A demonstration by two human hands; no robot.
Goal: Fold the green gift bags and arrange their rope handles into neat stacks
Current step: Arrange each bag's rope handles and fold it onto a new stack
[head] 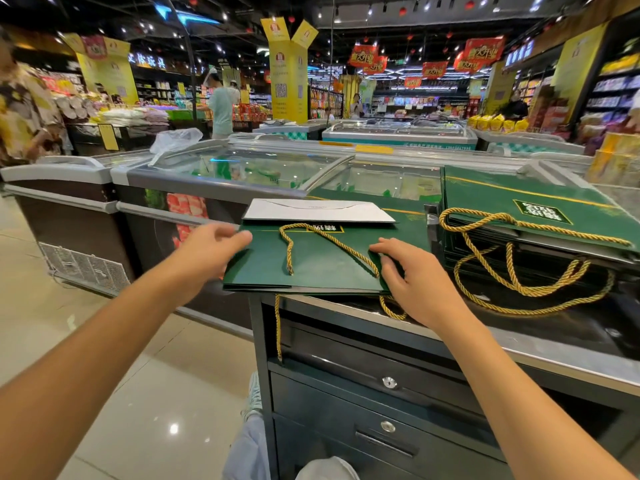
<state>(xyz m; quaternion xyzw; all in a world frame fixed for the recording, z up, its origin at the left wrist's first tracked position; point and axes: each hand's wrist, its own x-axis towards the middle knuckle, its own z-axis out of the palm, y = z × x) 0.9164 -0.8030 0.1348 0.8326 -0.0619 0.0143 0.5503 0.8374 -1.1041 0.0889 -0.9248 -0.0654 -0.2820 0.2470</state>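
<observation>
The flat dark-green paper gift bag (311, 261) is lying on the steel table (450, 327) between the two grips, its near edge overhanging the table's rim a little. The left grip (211, 251) is reaching onto the bag's left edge. It is blurred, so I cannot tell whether it is pinching the card or only touching it. The right grip (412, 282) is sitting on the near right corner with its fingers arched and their tips on the paper. Whether the thumb is tucking under the edge is hidden, so its hold cannot be told either.

The twisted gold rope handle (325, 240) is looping across the bag's face, running from just ahead of the right grip toward the left. A second gold rope (278, 327) is dangling off the table below the bag. Beyond both grips a white folded panel (318, 211) is lying across the bag's far edge. Right of the right grip, the stack of finished green bags (519, 202) is waiting, its ropes trailing down in front of it.

The bag is probably going to feel light and stiff, with a smooth coated face that slides easily. It is likely best pinched at opposite edges, since creases in the card would stay. The rope looks limp and should be lifted mid-loop.
</observation>
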